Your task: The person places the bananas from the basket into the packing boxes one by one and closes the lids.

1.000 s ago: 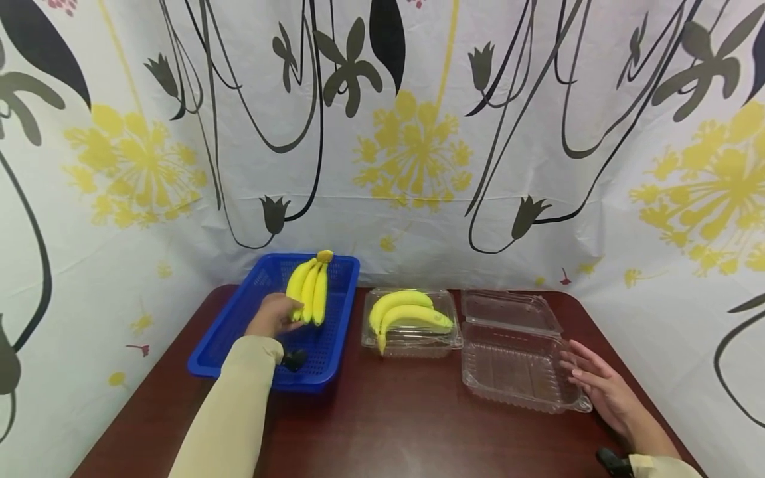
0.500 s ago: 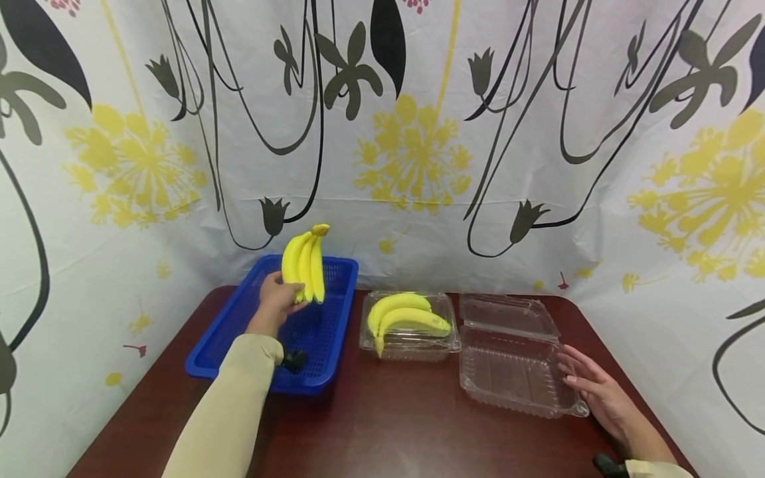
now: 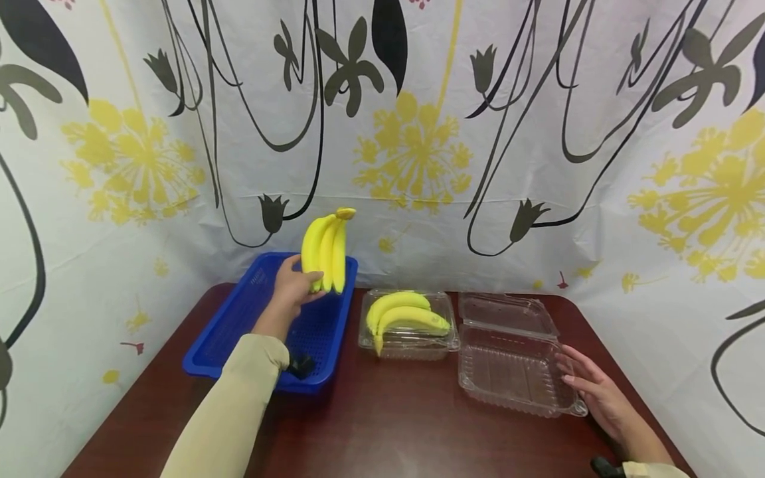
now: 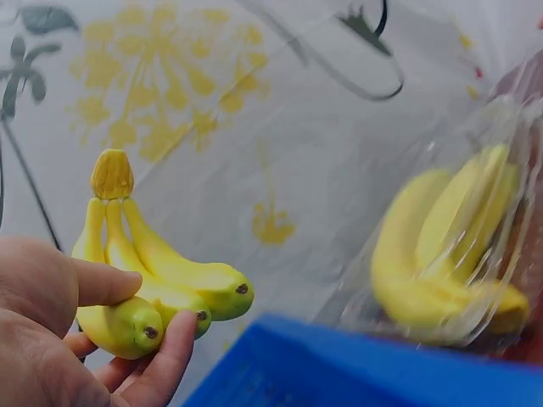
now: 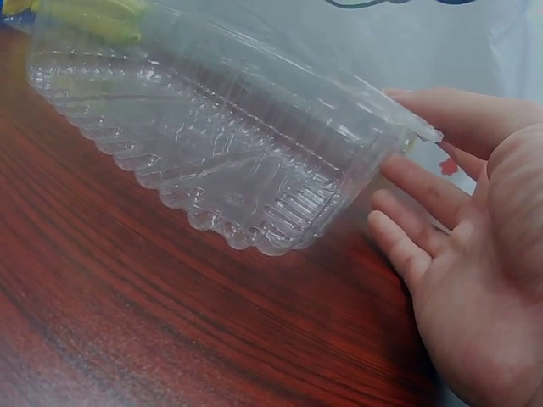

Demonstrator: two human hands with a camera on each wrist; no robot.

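Nearest is the right hand (image 3: 602, 397), fingers slightly apart at the right end of the open box (image 3: 508, 393); I can't tell whether they touch it. Farther across the table (image 3: 370, 425), the left hand (image 3: 291, 287) pinches a bunch (image 3: 326, 252) of bananas near its lower ends, stem up, above the basket (image 3: 239, 332). Between basket and open box sits a closed box (image 3: 418, 354) holding more bananas (image 3: 414, 317). Behind hangs a patterned sheet (image 3: 412, 252).
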